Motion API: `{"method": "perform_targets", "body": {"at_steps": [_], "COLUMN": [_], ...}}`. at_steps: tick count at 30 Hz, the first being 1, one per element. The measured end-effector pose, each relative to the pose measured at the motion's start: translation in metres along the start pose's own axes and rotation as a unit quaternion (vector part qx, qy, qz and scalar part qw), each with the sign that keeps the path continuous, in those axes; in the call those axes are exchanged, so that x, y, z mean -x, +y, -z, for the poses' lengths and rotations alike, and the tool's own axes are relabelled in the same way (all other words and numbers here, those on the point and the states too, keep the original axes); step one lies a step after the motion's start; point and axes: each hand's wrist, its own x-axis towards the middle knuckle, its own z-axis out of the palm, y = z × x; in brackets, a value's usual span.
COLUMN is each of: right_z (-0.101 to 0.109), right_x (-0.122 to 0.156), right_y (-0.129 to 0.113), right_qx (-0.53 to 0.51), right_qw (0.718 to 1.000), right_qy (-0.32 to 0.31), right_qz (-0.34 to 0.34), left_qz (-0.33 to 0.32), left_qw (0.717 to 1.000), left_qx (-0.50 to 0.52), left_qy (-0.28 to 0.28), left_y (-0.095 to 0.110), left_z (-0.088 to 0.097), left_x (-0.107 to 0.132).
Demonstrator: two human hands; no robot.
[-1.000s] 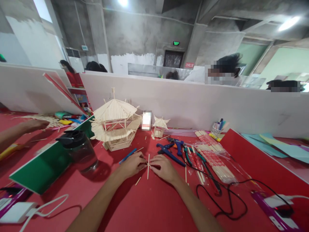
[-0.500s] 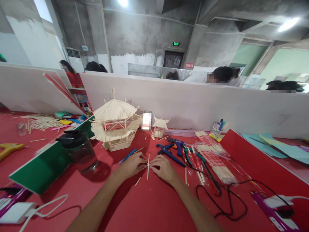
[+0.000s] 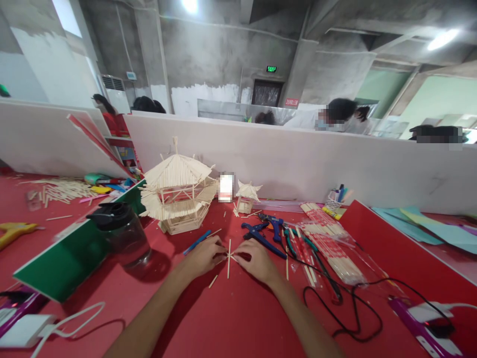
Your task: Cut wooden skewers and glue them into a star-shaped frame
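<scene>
A thin wooden stick (image 3: 229,268) lies lengthwise on the red table between my two hands. My left hand (image 3: 207,256) is closed in a pinch at its left side, and my right hand (image 3: 255,258) pinches from the right. Their fingertips meet on a small wooden stick piece (image 3: 231,255) that crosses the longer one; the fingers hide most of it. Near my left wrist rest a short stick (image 3: 213,281) and a blue pen (image 3: 197,242). Behind my hands stand a large pavilion model of sticks (image 3: 179,184) and a small pavilion model (image 3: 246,196).
Blue pliers (image 3: 263,237), a glue gun (image 3: 276,227) with a black cable (image 3: 354,308), and bagged sticks (image 3: 335,256) lie to the right. A water bottle (image 3: 124,236) stands by a green board (image 3: 63,268) at left. A white partition (image 3: 283,159) closes the back.
My right hand has shifted very slightly, so a bit more of the crossing stick piece shows at its fingertips. My left hand and the long stick are nearly still.
</scene>
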Motion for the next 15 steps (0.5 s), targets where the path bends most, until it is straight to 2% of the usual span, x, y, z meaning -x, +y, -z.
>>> {"method": "perform_targets", "body": {"at_steps": [4, 15], "right_z": [0.0054, 0.0013], "right_x": [0.0022, 0.0018], "right_y": [0.0, 0.0026], "right_qx": [0.013, 0.003], "right_qw": [0.999, 0.999], "right_qy": [-0.022, -0.045], "right_qz": [-0.023, -0.016], "left_qz": [0.012, -0.002], "left_qw": [1.0, 1.0], "left_qx": [0.003, -0.012], "left_qy": [-0.001, 0.0], "left_y": [0.0032, -0.0015], "left_z": [0.0029, -0.0025], "left_x": [0.0, 0.0005]}}
